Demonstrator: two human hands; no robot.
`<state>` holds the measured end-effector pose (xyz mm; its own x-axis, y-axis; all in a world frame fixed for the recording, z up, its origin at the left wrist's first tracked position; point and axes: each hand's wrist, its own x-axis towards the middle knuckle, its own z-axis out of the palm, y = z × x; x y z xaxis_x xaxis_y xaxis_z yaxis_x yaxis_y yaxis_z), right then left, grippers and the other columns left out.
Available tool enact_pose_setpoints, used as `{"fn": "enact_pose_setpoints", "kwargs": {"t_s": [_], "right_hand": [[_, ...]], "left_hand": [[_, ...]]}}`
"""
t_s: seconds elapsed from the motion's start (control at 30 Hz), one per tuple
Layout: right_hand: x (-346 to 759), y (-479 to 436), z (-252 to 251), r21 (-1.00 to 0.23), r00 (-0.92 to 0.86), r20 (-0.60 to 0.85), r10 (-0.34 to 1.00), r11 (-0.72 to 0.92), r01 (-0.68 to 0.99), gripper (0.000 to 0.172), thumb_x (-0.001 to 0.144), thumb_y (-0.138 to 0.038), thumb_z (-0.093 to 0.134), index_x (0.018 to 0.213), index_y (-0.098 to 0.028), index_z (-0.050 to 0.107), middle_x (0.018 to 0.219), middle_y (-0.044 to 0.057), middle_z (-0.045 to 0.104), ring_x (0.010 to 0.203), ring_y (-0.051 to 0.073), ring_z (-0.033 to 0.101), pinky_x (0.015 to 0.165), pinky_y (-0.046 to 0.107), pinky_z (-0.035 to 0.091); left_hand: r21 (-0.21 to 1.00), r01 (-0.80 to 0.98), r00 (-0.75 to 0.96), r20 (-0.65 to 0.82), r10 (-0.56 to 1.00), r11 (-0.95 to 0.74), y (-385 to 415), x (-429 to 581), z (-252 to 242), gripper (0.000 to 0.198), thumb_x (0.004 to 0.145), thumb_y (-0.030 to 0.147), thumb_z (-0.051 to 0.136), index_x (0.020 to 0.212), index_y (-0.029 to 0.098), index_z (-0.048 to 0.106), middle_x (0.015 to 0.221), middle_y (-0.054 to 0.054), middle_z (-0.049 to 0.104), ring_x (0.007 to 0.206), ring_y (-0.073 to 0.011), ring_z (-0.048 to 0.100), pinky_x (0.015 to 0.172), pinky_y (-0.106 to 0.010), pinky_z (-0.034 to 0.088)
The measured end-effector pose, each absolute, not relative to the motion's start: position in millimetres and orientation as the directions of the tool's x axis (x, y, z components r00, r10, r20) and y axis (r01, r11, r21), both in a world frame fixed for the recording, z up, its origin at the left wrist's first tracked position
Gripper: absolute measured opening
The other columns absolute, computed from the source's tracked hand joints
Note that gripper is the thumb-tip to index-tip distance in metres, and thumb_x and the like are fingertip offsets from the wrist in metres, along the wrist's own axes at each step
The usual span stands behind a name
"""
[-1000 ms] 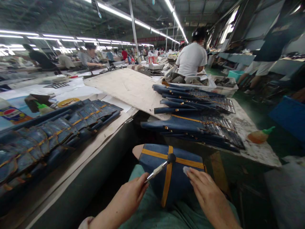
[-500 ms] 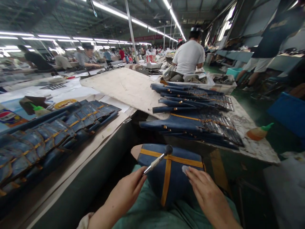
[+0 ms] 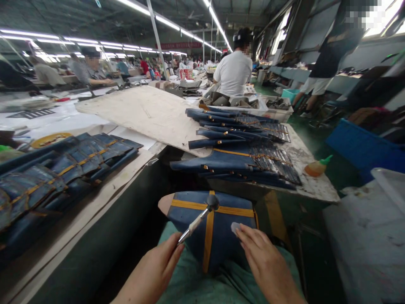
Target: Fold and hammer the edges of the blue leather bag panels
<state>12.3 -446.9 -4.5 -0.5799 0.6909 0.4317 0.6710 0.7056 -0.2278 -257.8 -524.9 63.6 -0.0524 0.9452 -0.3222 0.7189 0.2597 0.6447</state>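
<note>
A dark blue leather piece (image 3: 228, 249) with crossed yellow strips lies over a form with a pale, rounded left end (image 3: 165, 204), at my green-clothed lap. My left hand (image 3: 161, 257) is closed around the metal handle of a hammer (image 3: 196, 223) with a white-wrapped middle. Its round, dark head stands over the crossing of the strips; whether it touches the leather I cannot tell. Between thumb and fingertips, my right hand (image 3: 262, 253) pinches a small whitish, translucent piece (image 3: 235, 227) near the right side of the leather.
Stacked blue leather pieces with yellow strips (image 3: 228, 158) cover part of the worktable ahead; another row (image 3: 66, 169) lies on the left table. A bottle with a green nozzle (image 3: 318, 166) stands at the right edge. Beyond sits a person in white (image 3: 234, 71); blue bin (image 3: 363, 143) at right.
The view has turned right, so the surroundings have shifted left in the picture. Both hands keep their grips, and the hammer head sits slightly lower near the strip crossing.
</note>
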Motion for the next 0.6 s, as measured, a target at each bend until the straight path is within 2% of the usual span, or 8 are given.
{"fn": "enact_pose_setpoints", "kwargs": {"t_s": [0.1,0.23,0.4,0.53,0.6], "right_hand": [[13,-447,-3,-0.226,-0.575,0.447,0.685,0.709,0.668,0.037,0.094,-0.016,0.031,0.122,-0.019,0.054,0.119,0.005,0.057,0.104,0.019,0.054,0.086,0.034,0.051],[15,-447,-2,-0.198,-0.596,0.458,0.660,0.729,0.655,0.036,0.093,-0.017,0.031,0.121,-0.019,0.055,0.119,0.004,0.056,0.103,0.019,0.054,0.084,0.034,0.052],[16,-445,-3,-0.116,-0.615,0.522,0.591,0.764,0.635,0.036,0.093,-0.018,0.032,0.119,-0.018,0.056,0.117,0.004,0.058,0.102,0.018,0.056,0.080,0.029,0.054],[19,-438,-6,-0.033,-0.669,0.557,0.492,0.818,0.574,0.034,0.093,-0.020,0.032,0.115,-0.017,0.058,0.114,0.004,0.060,0.099,0.016,0.059,0.078,0.024,0.054],[22,-433,-8,0.001,-0.702,0.552,0.450,0.841,0.541,0.033,0.093,-0.020,0.034,0.114,-0.017,0.059,0.113,0.005,0.061,0.099,0.016,0.059,0.079,0.023,0.053]], "left_hand": [[0.584,0.761,-0.068,-0.359,0.931,0.281,-524,-253,68,0.035,0.092,0.044,0.028,0.102,0.024,0.055,0.086,-0.003,0.063,0.082,-0.0171,0.062,0.074,-0.023,0.045],[0.580,0.785,-0.051,-0.289,0.956,0.217,-521,-249,74,0.035,0.093,0.044,0.027,0.103,0.024,0.054,0.088,-0.002,0.063,0.082,-0.0154,0.061,0.072,-0.021,0.044],[0.466,0.861,-0.049,-0.325,0.944,0.205,-517,-245,76,0.029,0.093,0.040,0.030,0.096,0.024,0.054,0.084,-0.002,0.063,0.076,-0.0161,0.060,0.066,-0.023,0.042],[0.506,0.852,-0.035,-0.201,0.979,0.135,-515,-241,82,0.029,0.094,0.040,0.028,0.102,0.026,0.052,0.089,-0.001,0.062,0.081,-0.0154,0.059,0.068,-0.023,0.041],[0.491,0.862,-0.037,-0.184,0.982,0.125,-516,-240,80,0.029,0.094,0.039,0.027,0.103,0.025,0.051,0.089,-0.002,0.063,0.080,-0.0162,0.060,0.068,-0.024,0.041]]}}
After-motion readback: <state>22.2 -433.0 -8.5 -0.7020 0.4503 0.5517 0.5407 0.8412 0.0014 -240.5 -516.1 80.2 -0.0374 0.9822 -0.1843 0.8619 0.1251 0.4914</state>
